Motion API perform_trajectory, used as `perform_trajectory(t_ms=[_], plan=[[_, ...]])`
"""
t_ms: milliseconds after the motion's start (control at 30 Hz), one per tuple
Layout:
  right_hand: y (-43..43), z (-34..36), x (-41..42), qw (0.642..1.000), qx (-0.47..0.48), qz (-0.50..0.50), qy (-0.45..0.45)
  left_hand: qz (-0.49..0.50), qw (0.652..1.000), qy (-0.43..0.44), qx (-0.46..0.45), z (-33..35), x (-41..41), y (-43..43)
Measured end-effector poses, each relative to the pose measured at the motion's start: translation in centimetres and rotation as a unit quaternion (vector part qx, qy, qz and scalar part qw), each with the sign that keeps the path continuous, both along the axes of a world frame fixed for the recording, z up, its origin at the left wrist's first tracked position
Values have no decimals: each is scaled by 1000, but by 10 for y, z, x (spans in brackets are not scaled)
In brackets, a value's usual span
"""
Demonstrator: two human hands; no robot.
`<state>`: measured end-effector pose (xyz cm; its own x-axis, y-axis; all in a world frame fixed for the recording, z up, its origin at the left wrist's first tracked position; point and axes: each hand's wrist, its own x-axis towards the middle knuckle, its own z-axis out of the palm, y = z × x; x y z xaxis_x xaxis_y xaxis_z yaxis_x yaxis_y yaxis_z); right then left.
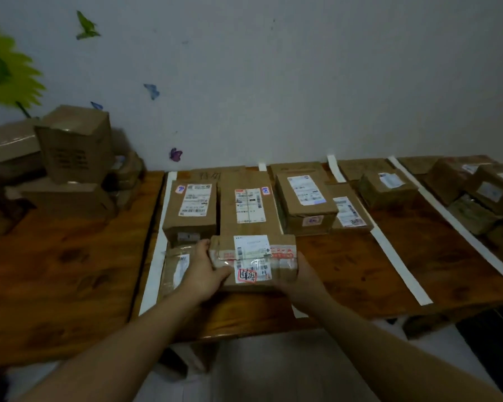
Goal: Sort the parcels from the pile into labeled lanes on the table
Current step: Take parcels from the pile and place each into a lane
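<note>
Hands, left hand (203,268) and right hand (299,278), grip opposite ends of a flat brown taped cardboard parcel (253,261), likely squaring it within the bench's (346,268) leftmost lane.

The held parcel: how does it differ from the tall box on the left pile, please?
The parcel lies flat; the tall box stands upright. The parcel bears white labels and a red stamp; the tall box, dark print. The left hand and right hand grip the parcel; the tall box sits untouched. Both are cardboard.
</note>
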<state>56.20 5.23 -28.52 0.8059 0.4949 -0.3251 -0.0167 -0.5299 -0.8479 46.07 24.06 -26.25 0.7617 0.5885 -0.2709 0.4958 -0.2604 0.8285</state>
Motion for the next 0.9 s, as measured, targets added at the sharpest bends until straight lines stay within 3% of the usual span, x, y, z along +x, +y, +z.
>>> perform_trajectory(t_ms=[100,200,333,500,900], plan=[[-5,-14,3,999,-16,31,-7,-62,994,41,82,-12,-7,-16],[-16,-29,6,998,-49,44,-18,-112,985,93,88,-24,-8,-26],[-24,-34,10,996,-61,45,-42,-114,974,132,144,-41,1,-30],[-19,-45,19,991,-105,56,-55,-149,907,227,322,-48,10,-26],[3,-48,14,964,-195,165,-78,-154,910,228,310,-57,-3,6]])
